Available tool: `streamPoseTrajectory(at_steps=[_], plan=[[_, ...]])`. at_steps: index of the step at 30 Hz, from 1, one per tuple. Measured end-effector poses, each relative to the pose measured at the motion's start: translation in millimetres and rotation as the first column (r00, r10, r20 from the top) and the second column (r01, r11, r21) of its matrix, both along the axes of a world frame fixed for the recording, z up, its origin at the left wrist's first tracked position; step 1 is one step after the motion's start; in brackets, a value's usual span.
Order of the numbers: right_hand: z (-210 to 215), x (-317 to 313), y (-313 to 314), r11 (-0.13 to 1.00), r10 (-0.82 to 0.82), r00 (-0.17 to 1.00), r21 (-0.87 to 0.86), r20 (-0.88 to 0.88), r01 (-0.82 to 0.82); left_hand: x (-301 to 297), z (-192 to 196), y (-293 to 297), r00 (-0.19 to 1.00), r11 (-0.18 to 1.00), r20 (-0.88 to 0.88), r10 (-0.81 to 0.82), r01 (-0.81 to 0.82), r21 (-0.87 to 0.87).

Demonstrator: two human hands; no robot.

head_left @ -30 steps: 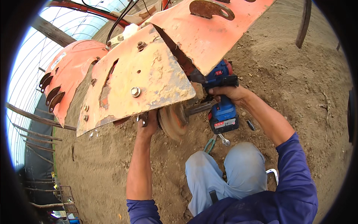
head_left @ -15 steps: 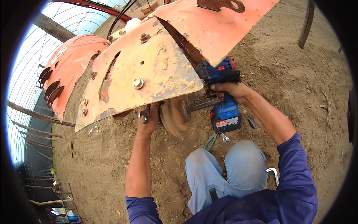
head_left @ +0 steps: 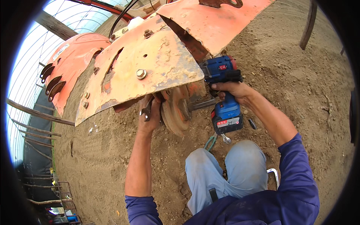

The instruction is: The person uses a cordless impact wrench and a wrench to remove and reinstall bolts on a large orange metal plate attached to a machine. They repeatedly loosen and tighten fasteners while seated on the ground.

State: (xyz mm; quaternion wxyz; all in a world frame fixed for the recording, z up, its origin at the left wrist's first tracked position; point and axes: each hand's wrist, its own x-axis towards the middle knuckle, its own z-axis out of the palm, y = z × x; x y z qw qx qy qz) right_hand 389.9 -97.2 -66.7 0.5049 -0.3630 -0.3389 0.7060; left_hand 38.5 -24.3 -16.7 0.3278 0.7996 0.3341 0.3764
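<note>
My right hand (head_left: 235, 90) is closed round the handle of a blue cordless impact wrench (head_left: 221, 68) with a black battery at its base. Its nose points left, at the end of a worn orange and yellow metal guard (head_left: 161, 63), whose edge hides the tip. Beneath the guard's lower edge, my left hand (head_left: 149, 122) grips an open-end wrench (head_left: 146, 110); one jaw shows, while the fingers and far end are mostly hidden. A dirt-caked round disc (head_left: 173, 114) on a metal shaft (head_left: 203, 104) sits between my hands. A hex bolt (head_left: 141, 74) stands on the guard's face.
Green-handled pliers (head_left: 211, 141), an adjustable wrench (head_left: 226, 139) and a small dark cylinder (head_left: 252, 123) lie on the soil before my knees. A white bent bar (head_left: 275, 174) is by my right knee. Another orange cover (head_left: 77, 56) is at far left, a wooden post (head_left: 308, 26) at far right.
The guard with its bolts has shifted slightly upward in view, away from my knees. The impact wrench's head has risen a little with it. Both hands keep their holds.
</note>
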Motion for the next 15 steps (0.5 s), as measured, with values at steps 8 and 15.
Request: streamPoseTrajectory(at_steps=[8, 15], plan=[[3.4, -0.6, -0.4, 1.000, -0.001, 1.000, -0.019, -0.003, 0.001, 3.3, -6.8, 5.4, 0.998, 0.999, 0.069, 0.004, -0.006, 0.038], [3.6, -4.1, -3.8, 1.000, -0.020, 1.000, 0.007, -0.004, 0.020, 1.9, -7.7, 3.5, 0.984, 0.996, 0.177, -0.033, 0.048, -0.078]])
